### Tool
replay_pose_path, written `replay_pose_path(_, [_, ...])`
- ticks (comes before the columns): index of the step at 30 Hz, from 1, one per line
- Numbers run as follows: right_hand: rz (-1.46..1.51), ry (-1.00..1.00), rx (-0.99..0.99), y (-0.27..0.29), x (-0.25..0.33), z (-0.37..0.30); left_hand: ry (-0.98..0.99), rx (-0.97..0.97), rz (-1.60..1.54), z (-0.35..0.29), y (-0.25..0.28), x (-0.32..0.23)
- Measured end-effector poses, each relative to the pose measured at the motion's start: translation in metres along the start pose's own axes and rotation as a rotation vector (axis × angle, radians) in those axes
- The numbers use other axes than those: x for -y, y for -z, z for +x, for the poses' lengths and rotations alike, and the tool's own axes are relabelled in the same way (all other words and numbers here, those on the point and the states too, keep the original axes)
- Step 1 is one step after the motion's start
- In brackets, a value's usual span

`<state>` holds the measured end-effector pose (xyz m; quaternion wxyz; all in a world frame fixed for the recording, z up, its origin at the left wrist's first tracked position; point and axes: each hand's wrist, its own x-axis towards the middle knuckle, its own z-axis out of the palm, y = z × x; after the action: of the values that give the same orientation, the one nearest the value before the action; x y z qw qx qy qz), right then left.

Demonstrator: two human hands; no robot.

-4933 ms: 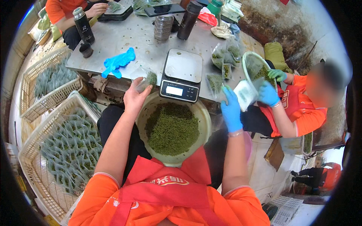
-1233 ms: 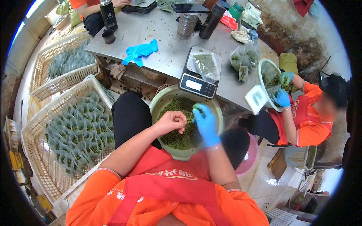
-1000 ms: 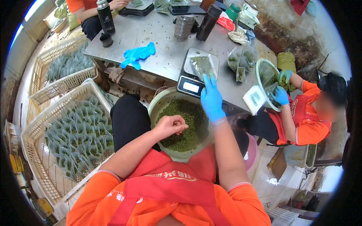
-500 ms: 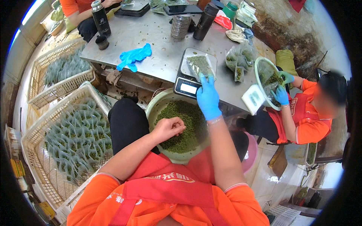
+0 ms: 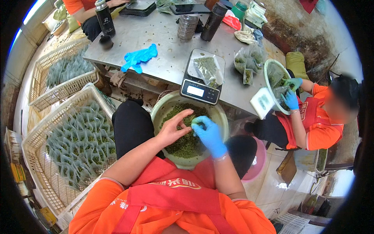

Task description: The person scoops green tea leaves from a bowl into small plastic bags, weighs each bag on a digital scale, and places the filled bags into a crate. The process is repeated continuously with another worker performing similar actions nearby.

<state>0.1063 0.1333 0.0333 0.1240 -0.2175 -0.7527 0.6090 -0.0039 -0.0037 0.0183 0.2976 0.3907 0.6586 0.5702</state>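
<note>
Over a pale green basin [image 5: 223, 128] of small green granules [image 5: 181, 148], both my hands are close together. My bare left hand [image 5: 173, 126] is open, its fingers spread and seemingly empty. Its fingertips come near those of my right hand [image 5: 209, 134], which wears a blue glove. The right fingers are curled and pinched together; something pale green shows by their tips, too small to make out. Beyond the basin, a clear bag [image 5: 208, 70] partly filled with green granules lies on a digital scale [image 5: 200, 93] at the edge of the metal table [image 5: 167, 58].
Filled bags stand in two cream crates [image 5: 33, 156] on the left. A blue glove [image 5: 139, 58], bottles [image 5: 213, 22] and more filled bags [image 5: 249, 58] are on the table. At right, a co-worker [image 5: 321, 117] handles bags in another basin [image 5: 269, 84]. A pink basin [image 5: 257, 162] sits by my right knee.
My right hand has let go of the bag on the scale and come back over the basin. My left hand has opened its fingers and shifted slightly toward it.
</note>
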Motion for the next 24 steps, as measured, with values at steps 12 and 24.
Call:
replay_pose_path(12, [0.214, -0.112, -0.011, -0.004, 0.002, -0.005, 0.173, 0.01, -0.237, -0.009, -0.006, 0.009])
replay_pose_path(24, [-0.347, 0.057, -0.293, 0.036, 0.017, 0.033, -0.191, 0.245, 0.508, -0.01, -0.002, 0.006])
